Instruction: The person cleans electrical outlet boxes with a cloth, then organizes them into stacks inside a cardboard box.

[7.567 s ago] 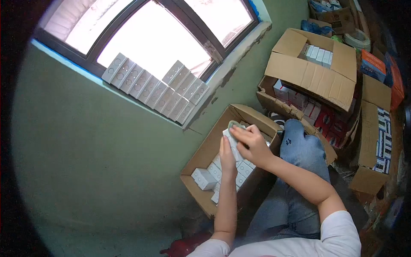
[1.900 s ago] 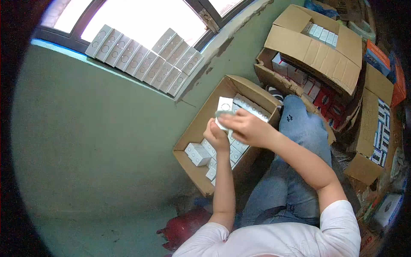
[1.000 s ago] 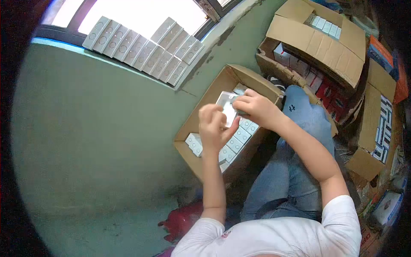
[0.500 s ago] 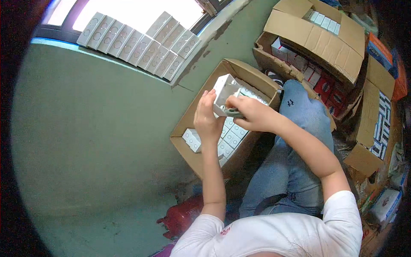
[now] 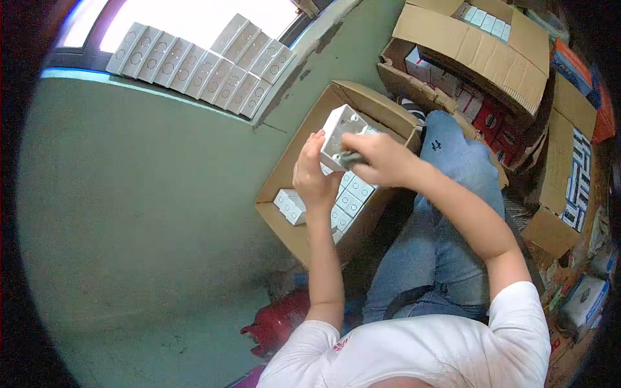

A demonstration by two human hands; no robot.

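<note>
Storeroom-like space with packed cartons [image 5: 466, 55]

Left hand [image 5: 314, 176] cupped in a grip, left forearm [image 5: 325, 258] straight ahead, right hand [image 5: 383, 160] curled nearby, right elbow [image 5: 499, 262] bent

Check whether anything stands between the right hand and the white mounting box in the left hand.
Only the grey-green cloth, held in the right hand, shows at the open side of the white mounting box. Nothing else visible stands in between.

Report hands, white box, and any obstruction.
Left hand gripping white box, open side showing. Right hand holding greenish cloth-like piece at its opening. Nothing visibly blocking.
</note>
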